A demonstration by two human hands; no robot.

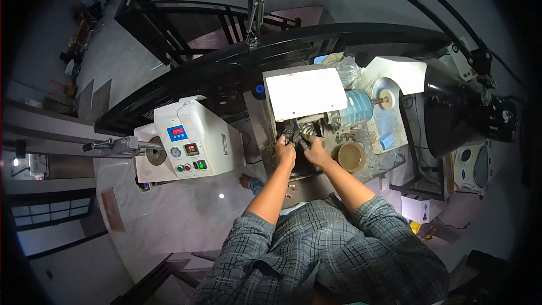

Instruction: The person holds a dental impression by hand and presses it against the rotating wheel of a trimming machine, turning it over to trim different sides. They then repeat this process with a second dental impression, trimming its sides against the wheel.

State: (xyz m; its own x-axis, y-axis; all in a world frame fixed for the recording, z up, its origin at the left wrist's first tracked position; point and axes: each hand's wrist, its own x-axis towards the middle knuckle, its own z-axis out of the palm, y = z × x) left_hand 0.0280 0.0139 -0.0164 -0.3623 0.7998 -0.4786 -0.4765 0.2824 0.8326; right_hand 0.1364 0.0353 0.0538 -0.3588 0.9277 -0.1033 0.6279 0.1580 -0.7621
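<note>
Both hands meet beneath the white cover [306, 93] of a bench machine. My left hand [285, 152] is closed, its fingers at a dark, wet-looking piece too small to make out. Close on its right, my right hand [316, 150] is closed too, its fingertips on the same dark area. Just above the hands lies dark, dirty machinery with a metal hub [333, 120]. A blue transparent cylinder [357, 107] extends to the right of the hub. The round bowl [351, 157] with brownish content stands right of my right hand.
A white machine [195, 141] with a red digital display stands at the left. At the right are a white machine housing [395, 73], a blue block [387, 140] and a large black lamp shade [449, 107]. A plastic bag [348, 72] lies behind the cylinder.
</note>
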